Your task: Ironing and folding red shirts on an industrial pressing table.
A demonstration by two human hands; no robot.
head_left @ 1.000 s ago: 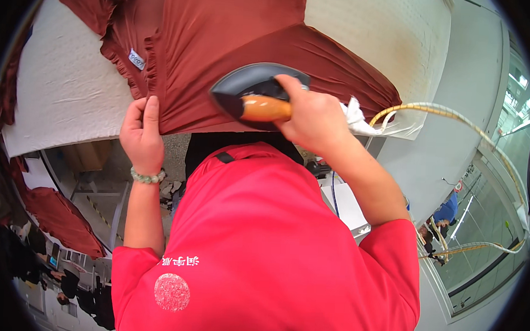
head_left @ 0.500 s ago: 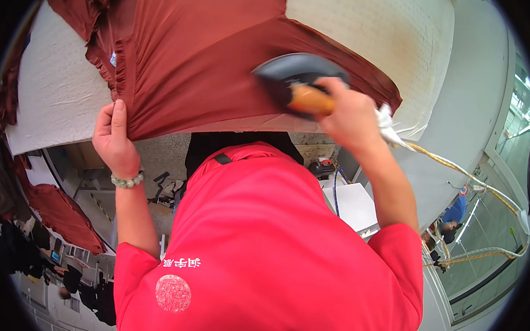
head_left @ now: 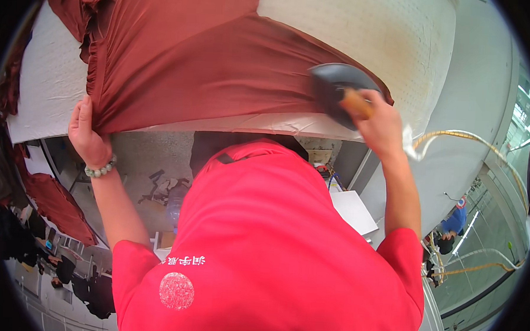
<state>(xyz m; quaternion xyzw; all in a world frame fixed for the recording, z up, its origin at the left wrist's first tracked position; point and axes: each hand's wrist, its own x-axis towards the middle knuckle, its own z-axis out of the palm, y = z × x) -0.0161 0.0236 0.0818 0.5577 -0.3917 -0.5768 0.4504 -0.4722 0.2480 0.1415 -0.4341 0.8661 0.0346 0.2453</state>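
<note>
At the far left, folds of dark red cloth [head_left: 50, 200] hang below the counter [head_left: 49, 91] edge, with dim clutter on the floor beneath them. The counter's white padded top runs across the upper part of the view, bending with the lens.

The left hand [head_left: 87, 135] is at the counter's near edge, a pale bead bracelet [head_left: 101, 169] on its wrist. Its fingers are clenched on the gathered hem of the garment [head_left: 192, 62], thumb on top, pinching the fabric where it bunches into tight pleats. From that grip the rust-red garment spreads flat up and to the right over the counter, pulled fairly taut, with a looser heap of it piled at the top left.

In the middle, the person's red shirt [head_left: 273, 254] fills the lower view, and grey floor shows between shirt and counter.

Further right, the iron [head_left: 338, 92] sits flat on the garment's right edge, near the counter's near side. The right hand [head_left: 380, 124] has its fingers wrapped tight around the iron's tan handle, the dark body of the iron pointing left and up. A yellow braided hose [head_left: 461, 137] arcs away from behind the hand toward the right. Bare white counter lies beyond the iron. At the lower right, another person in blue [head_left: 451, 224] stands well apart.
</note>
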